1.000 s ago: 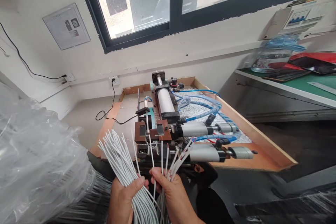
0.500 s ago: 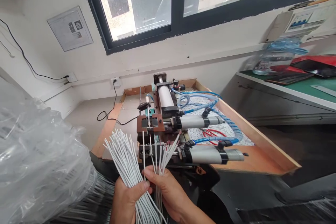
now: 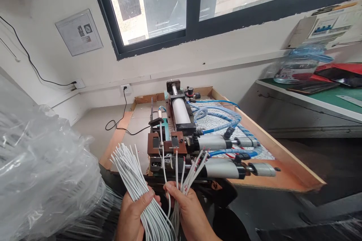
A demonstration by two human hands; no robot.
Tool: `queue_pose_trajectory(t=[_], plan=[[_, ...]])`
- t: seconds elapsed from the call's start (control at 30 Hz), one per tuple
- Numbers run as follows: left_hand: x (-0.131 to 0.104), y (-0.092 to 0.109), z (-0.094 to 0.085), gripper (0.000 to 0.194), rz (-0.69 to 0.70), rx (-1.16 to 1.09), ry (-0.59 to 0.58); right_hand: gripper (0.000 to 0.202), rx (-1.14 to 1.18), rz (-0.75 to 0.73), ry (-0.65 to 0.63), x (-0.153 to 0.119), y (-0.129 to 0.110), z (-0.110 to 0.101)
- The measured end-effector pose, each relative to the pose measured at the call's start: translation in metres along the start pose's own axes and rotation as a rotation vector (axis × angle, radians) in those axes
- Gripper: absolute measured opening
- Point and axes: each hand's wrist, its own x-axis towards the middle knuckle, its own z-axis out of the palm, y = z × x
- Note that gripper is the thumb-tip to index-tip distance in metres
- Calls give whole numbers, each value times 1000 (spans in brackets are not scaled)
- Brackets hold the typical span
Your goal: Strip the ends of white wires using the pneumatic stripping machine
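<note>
The right hand (image 3: 188, 205) pinches one white wire (image 3: 164, 167) and grips a red-tipped fan (image 3: 194, 175); the left hand (image 3: 137, 205) clasps a bundle (image 3: 132, 180) before the machine's left end. The single wire points lengthwise from the pinch toward the machine (image 3: 185, 128), whose clamp gap looks nearer the right hand.

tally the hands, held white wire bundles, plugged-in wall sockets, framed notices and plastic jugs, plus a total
Hands, left hand and right hand: 2
White wire bundles, left bundle and right bundle: 2
Plugged-in wall sockets, far-left socket and nearer socket: 2
Framed notice: 1
Plastic jug: 1
Total: 8
</note>
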Motion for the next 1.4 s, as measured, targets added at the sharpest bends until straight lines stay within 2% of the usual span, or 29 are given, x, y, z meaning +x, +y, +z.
queue_pose_trajectory(t=[0.2,0.3,0.4,0.47,0.53,0.67,0.8,0.9,1.17,1.23,1.33,1.4], plan=[[1,-5,-5,17,50,57,-39,21,79,59,-37,2,-2,3],[0,-7,-5,11,123,129,-50,25,39,86,-179,1,-3,5],[-1,-7,-4,14,168,169,-106,25,-25,47,-279,-1,-4,8],[-1,-7,-3,18,186,157,-162,25,-37,22,-240,-3,-4,8],[-2,-6,-3,16,185,149,-188,27,-30,-5,-144,-4,-2,8],[-2,-3,-5,15,105,150,-111,30,4,-22,-15,-5,1,4],[-1,-2,-4,21,44,81,-24,30,22,7,30,-5,2,0],[-1,-2,-3,22,33,67,-3,29,23,13,32,-5,1,1],[-1,-5,-2,24,66,113,6,27,74,88,-35,0,-8,7],[-1,-6,-3,22,68,118,-11,26,87,119,-89,2,-8,8],[-2,-5,-4,20,83,126,-109,27,76,146,-261,1,-6,9],[-3,-4,-3,18,108,128,-200,27,50,105,-269,-1,-4,9]])
